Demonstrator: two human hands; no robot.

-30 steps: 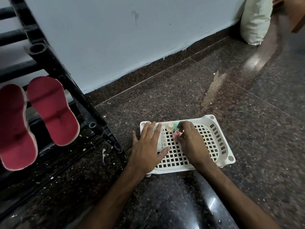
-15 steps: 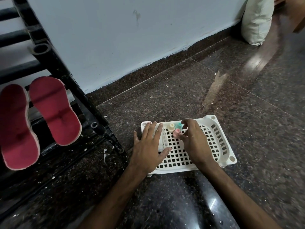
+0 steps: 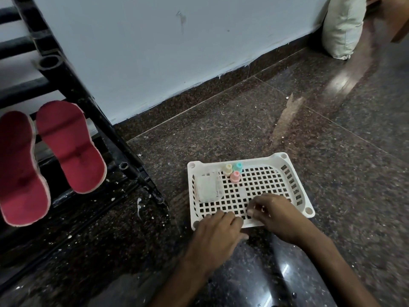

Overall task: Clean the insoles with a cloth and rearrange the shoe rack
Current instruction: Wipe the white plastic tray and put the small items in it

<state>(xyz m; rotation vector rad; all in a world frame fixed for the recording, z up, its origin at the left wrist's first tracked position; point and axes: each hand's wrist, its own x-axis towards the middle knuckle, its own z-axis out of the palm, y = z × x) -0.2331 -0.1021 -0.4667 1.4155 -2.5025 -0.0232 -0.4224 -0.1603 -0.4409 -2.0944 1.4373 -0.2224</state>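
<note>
1. The black tubular shoe rack (image 3: 73,85) stands at the left against the pale blue wall (image 3: 177,52). A pair of red foam soles with pale edges (image 3: 70,147) leans upright on its lower rails, side by side. I cannot tell whether these are insoles or whole slippers, and no cloth is in view.
2. Near the rack's foot, on the dark speckled granite floor (image 3: 221,129), lies a white perforated plastic tray (image 3: 256,162). At its far side stand a yellow cap (image 3: 227,169), a teal cap (image 3: 238,167) and a pink cap (image 3: 235,176), close together. A clear lidded plastic box (image 3: 207,188) lies just left of them.
3. The left hand (image 3: 215,235) lies over the tray's near-left rim. The right hand (image 3: 274,216) is over the near-right grid, fingers bent towards the thumb. Both are blurred, so I cannot tell whether either grasps the rim or holds anything.
4. The step looks like taking hold of the tray to shift it towards the rack.
   - Grip opposite sides of the rim, one hand each.
   - Lift rather than drag, as the floor is gritty with white flecks.
   - Keep the tray level, because the three caps look loose and would likely topple or roll.
5. Steer clear of the rack's foot and the leaning red pair, which a knock could tip.
6. Further off, a pale cushion (image 3: 343,25) rests against the wall at the far right.
</note>
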